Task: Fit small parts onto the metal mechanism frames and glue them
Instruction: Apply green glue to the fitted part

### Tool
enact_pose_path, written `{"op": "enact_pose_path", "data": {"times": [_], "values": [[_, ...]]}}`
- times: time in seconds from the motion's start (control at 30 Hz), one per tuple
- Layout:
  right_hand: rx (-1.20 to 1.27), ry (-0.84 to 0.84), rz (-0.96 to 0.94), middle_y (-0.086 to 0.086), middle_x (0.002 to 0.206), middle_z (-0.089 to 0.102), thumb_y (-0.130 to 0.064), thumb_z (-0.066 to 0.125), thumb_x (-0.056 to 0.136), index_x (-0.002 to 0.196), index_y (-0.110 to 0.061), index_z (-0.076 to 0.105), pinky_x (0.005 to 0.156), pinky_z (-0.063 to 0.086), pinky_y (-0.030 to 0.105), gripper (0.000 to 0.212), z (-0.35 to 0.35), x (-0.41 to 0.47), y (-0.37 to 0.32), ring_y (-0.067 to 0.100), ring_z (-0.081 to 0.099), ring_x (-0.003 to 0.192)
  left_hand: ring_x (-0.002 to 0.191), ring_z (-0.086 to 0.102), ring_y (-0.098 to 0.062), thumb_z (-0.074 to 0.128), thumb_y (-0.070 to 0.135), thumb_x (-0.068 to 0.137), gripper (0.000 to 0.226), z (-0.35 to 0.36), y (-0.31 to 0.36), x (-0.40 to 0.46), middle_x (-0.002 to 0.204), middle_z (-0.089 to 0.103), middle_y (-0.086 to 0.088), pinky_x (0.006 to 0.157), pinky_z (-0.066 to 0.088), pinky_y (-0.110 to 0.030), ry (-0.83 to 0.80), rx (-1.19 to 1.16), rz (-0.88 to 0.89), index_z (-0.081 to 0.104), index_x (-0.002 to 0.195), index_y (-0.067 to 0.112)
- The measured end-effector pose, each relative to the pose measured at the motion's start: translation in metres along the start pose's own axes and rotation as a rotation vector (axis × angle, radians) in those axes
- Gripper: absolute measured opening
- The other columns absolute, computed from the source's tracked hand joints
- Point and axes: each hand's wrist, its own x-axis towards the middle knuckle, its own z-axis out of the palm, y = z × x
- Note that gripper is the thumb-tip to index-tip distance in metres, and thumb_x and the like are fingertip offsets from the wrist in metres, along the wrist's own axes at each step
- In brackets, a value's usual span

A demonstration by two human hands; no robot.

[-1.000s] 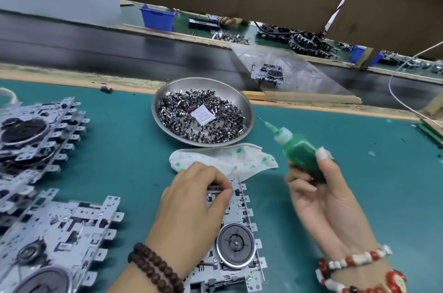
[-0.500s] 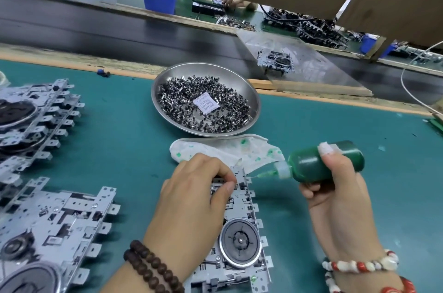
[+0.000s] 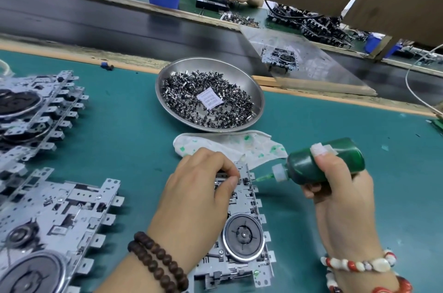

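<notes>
The right hand (image 3: 340, 187) has its grip wrapped around a green glue bottle (image 3: 328, 160), which lies on its side with the thin tip (image 3: 262, 178) touching the top end of the metal frame (image 3: 242, 220). The left hand (image 3: 199, 192) rests on that same frame — its thumb and fingers are curled in a tight grip at the frame's top end, just beside the glue tip. What the fingers pinch there is too small to tell.

The frame lies flat on the green bench (image 3: 134, 148) with a round wheel (image 3: 243, 235) in its lower half. Just behind the frame is a white cloth (image 3: 235, 146) with green spots. Behind the cloth sits a shiny metal bowl (image 3: 257, 98) full of small parts (image 3: 187, 96), with a paper slip (image 3: 211, 100) on top. Left of the frame lie more frames (image 3: 55, 216) — some stacked up (image 3: 36, 112). Far behind the frame, a black belt (image 3: 96, 21) runs across.
</notes>
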Motion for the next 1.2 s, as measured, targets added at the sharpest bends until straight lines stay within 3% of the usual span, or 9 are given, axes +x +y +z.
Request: {"op": "enact_pose_path", "data": {"times": [0.4, 0.57, 0.7, 0.8, 0.83, 0.9, 0.97, 1.1, 1.2], "values": [[0.199, 0.087, 0.169, -0.011, 0.053, 0.051, -0.025, 0.063, 0.069, 0.067, -0.018, 0.049, 0.036, 0.033, 0.014, 0.015, 0.004, 0.002, -0.006, 0.002, 0.04, 0.042, 0.104, 0.026, 0.004, 0.036, 0.042, 0.08, 0.023, -0.008, 0.007, -0.012, 0.104, 0.039, 0.029, 0.081, 0.022, -0.02, 0.113, 0.102, 0.041, 0.049, 0.099, 0.043], [0.171, 0.148, 0.231, -0.012, 0.053, 0.054, -0.017, 0.058, 0.086, 0.073, -0.018, 0.052, 0.036, 0.034, 0.013, 0.014, 0.003, 0.005, -0.003, 0.001, 0.039, 0.042, 0.078, 0.038, -0.006, 0.032, 0.051, 0.077, 0.044, -0.019, 0.008, -0.035, 0.092, 0.015, 0.014, 0.062, 0.028, -0.018, 0.128, 0.271, -0.111, 0.031, 0.121, 0.048], [0.247, 0.218, 0.333, -0.01, 0.058, 0.058, -0.025, 0.061, 0.086, 0.082, -0.019, 0.056, 0.039, 0.041, 0.013, 0.009, 0.001, 0.009, 0.0, 0.001, 0.043, 0.041, 0.072, 0.049, -0.005, 0.023, 0.059, 0.081, 0.045, -0.024, 0.001, -0.049, 0.094, 0.03, 0.018, 0.056, 0.033, -0.018, 0.072, 0.302, -0.202, 0.003, 0.12, 0.054], [0.303, 0.24, 0.387, -0.003, 0.066, 0.059, -0.027, 0.061, 0.087, 0.085, -0.017, 0.058, 0.044, 0.047, 0.014, 0.011, 0.001, 0.012, 0.002, 0.001, 0.047, 0.043, 0.067, 0.052, -0.004, 0.032, 0.056, 0.084, 0.042, -0.027, -0.006, -0.047, 0.077, 0.055, 0.005, 0.056, 0.036, -0.019, 0.007, 0.255, -0.246, 0.006, 0.118, 0.053], [0.31, 0.236, 0.392, -0.001, 0.068, 0.059, -0.027, 0.061, 0.087, 0.086, -0.015, 0.058, 0.046, 0.049, 0.015, 0.012, 0.002, 0.012, 0.002, 0.001, 0.048, 0.044, 0.064, 0.054, 0.0, 0.035, 0.054, 0.085, 0.042, -0.027, -0.006, -0.046, 0.076, 0.06, 0.015, 0.055, 0.037, -0.018, -0.025, 0.228, -0.268, 0.006, 0.116, 0.054], [0.303, 0.219, 0.393, 0.0, 0.068, 0.06, -0.027, 0.062, 0.087, 0.087, -0.011, 0.06, 0.051, 0.052, 0.016, 0.016, 0.004, 0.014, 0.004, 0.002, 0.05, 0.045, 0.055, 0.052, 0.005, 0.04, 0.049, 0.088, 0.045, -0.026, -0.006, -0.045, 0.06, 0.057, 0.024, 0.053, 0.038, -0.017, -0.101, 0.141, -0.316, 0.009, 0.121, 0.054], [0.264, 0.191, 0.388, -0.002, 0.066, 0.062, -0.027, 0.063, 0.086, 0.086, -0.009, 0.061, 0.053, 0.054, 0.018, 0.018, 0.007, 0.016, 0.005, 0.002, 0.051, 0.046, 0.047, 0.048, 0.0, 0.044, 0.043, 0.089, 0.048, -0.025, -0.006, -0.045, 0.049, 0.055, 0.013, 0.05, 0.036, -0.015, -0.137, 0.06, -0.355, 0.015, 0.126, 0.052], [0.172, 0.122, 0.382, 0.0, 0.07, 0.061, -0.028, 0.065, 0.083, 0.088, -0.008, 0.062, 0.054, 0.054, 0.018, 0.021, 0.013, 0.018, 0.007, 0.002, 0.053, 0.048, 0.044, 0.049, -0.002, 0.049, 0.039, 0.089, 0.045, -0.026, -0.01, -0.044, 0.067, 0.068, 0.0, 0.053, 0.039, -0.013, -0.138, -0.089, -0.428, 0.021, 0.12, 0.054], [0.131, 0.088, 0.384, 0.003, 0.074, 0.062, -0.029, 0.065, 0.082, 0.091, -0.006, 0.063, 0.054, 0.054, 0.019, 0.025, 0.012, 0.018, 0.007, 0.002, 0.053, 0.048, 0.061, 0.065, -0.018, 0.051, 0.035, 0.089, 0.04, -0.026, -0.009, -0.042, 0.075, 0.071, -0.007, 0.068, 0.051, -0.025, -0.146, -0.198, -0.491, 0.026, 0.115, 0.052]]}}
